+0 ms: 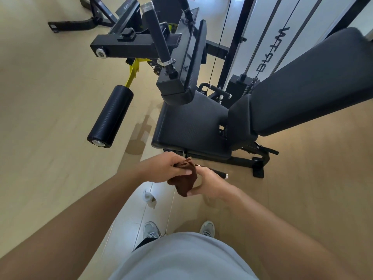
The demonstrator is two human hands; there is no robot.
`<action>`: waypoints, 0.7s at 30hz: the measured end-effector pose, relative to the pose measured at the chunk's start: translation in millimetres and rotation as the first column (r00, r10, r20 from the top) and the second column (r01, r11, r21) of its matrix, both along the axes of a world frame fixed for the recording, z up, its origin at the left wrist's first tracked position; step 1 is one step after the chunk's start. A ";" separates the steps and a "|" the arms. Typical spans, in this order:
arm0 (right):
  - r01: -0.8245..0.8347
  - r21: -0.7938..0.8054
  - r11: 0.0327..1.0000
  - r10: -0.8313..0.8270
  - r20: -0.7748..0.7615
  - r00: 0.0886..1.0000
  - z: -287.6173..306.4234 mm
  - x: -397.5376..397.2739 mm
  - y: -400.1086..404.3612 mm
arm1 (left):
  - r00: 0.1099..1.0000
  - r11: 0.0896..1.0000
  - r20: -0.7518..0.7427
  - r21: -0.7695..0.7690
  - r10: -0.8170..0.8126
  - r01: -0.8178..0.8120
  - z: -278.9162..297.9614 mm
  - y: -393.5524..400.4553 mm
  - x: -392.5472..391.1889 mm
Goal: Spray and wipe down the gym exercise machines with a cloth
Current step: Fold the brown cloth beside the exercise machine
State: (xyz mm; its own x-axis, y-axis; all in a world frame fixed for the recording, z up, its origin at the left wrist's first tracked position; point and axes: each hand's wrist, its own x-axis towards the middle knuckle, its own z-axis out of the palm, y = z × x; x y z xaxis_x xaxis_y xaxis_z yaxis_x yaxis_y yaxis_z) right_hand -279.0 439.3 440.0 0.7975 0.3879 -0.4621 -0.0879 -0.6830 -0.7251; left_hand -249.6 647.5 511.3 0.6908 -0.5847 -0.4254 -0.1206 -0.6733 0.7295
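A grey shirt front (181, 257) fills the bottom of the view, and from either side of it two bare forearms reach forward to meet over one brown cloth (184, 181). The left hand (163, 168) curls its fingers round the cloth's bunched upper end, the thumb lying across the fabric; the right hand (207, 182) pinches the lower hanging end between thumb and fingers, so both hands hold the same cloth between them, in the air above the floor. Below the grip and slightly to the left, one pale spray bottle (150, 199) stands on the light floor tiles, blurred and well apart from the hands. Further below the grip stand two grey sneakers (150, 230). Just past the right hand, one short black handle with a silver end cap (219, 173) pokes out behind the knuckles. Directly beyond the grip is one black seat pad (191, 130), joined on the right to one long black backrest (314, 81). Up and to the left of the hands hangs one black foam roller (111, 116) on a yellow bar. Far beyond, on the white panel behind the weight-stack guide rods, black lettering (271, 49) shows upside down and partly hidden by the rods; I cannot read it reliably.
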 end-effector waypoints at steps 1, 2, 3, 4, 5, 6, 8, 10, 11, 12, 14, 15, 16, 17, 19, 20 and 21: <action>-0.007 0.011 1.000 0.007 -0.001 1.000 -3.6 1.0 2.4 | 1.000 1.000 -0.012 -0.014 -0.002 0.002 6.5 1.2 2.2; -0.008 0.012 1.000 0.008 -0.003 1.000 -6.9 2.0 4.0 | 1.000 0.999 -0.022 -0.034 0.000 -0.001 12.1 3.1 4.3; -0.003 -0.008 1.000 0.003 -0.013 1.000 -10.4 2.9 5.3 | 1.000 0.998 -0.028 -0.056 0.006 -0.008 17.0 5.0 6.6; -0.005 -0.035 0.999 0.004 -0.025 1.000 -12.5 3.6 6.1 | 0.999 0.997 -0.034 -0.076 0.015 -0.018 21.2 7.5 8.8; -0.015 -0.062 0.998 0.013 -0.031 0.999 -14.9 4.0 6.8 | 0.999 0.996 -0.037 -0.090 0.022 -0.025 25.3 10.3 10.9; -0.032 -0.081 0.996 0.029 -0.036 0.999 -17.2 4.6 6.9 | 0.999 0.995 -0.042 -0.099 0.029 -0.033 28.1 13.3 12.8; -0.054 -0.106 0.993 0.049 -0.046 0.998 -23.0 4.8 5.9 | 0.997 0.993 -0.059 -0.102 0.058 -0.064 30.6 20.4 16.2; -0.059 -0.143 0.988 0.049 -0.070 0.996 -30.1 4.3 1.9 | 0.992 0.989 -0.063 -0.093 0.111 -0.116 31.3 27.1 18.1; -0.060 -0.154 0.986 0.047 -0.086 0.995 -34.4 3.5 -1.0 | 0.988 0.986 -0.064 -0.088 0.139 -0.144 30.7 30.1 19.0; -0.060 -0.164 0.985 0.043 -0.105 0.994 -38.6 2.2 -4.0 | 0.983 0.981 -0.068 -0.088 0.170 -0.176 30.3 32.7 19.2; -0.056 -0.175 0.983 0.035 -0.125 0.992 -46.6 -1.0 -9.7 | 0.970 0.968 -0.068 -0.080 0.233 -0.239 30.1 36.5 19.2; -0.049 -0.177 0.983 0.028 -0.123 0.992 -49.4 -2.6 -12.2 | 0.966 0.964 -0.056 -0.066 0.253 -0.257 29.8 38.9 19.3; -0.038 -0.183 0.982 0.016 -0.120 0.993 -52.1 -4.4 -14.7 | 0.962 0.961 -0.041 -0.051 0.269 -0.271 29.4 40.9 19.3; -0.022 -0.191 0.981 0.001 -0.111 0.994 -54.8 -5.9 -17.1 | 0.959 0.958 -0.027 -0.038 0.284 -0.284 28.7 43.1 19.2; 0.038 -0.207 0.978 -0.056 -0.084 0.995 -57.7 -7.8 -22.5 | 0.946 0.946 -0.008 -0.020 0.323 -0.324 23.8 49.2 19.3; 0.082 -0.201 0.976 -0.098 -0.073 0.993 -58.6 -8.1 -25.8 | 0.936 0.936 0.011 -0.011 0.351 -0.351 19.6 53.0 20.0; 0.129 -0.184 0.974 -0.144 -0.069 0.987 -58.0 -8.2 -29.2 | 0.926 0.927 0.037 0.002 0.376 -0.376 14.1 57.3 21.5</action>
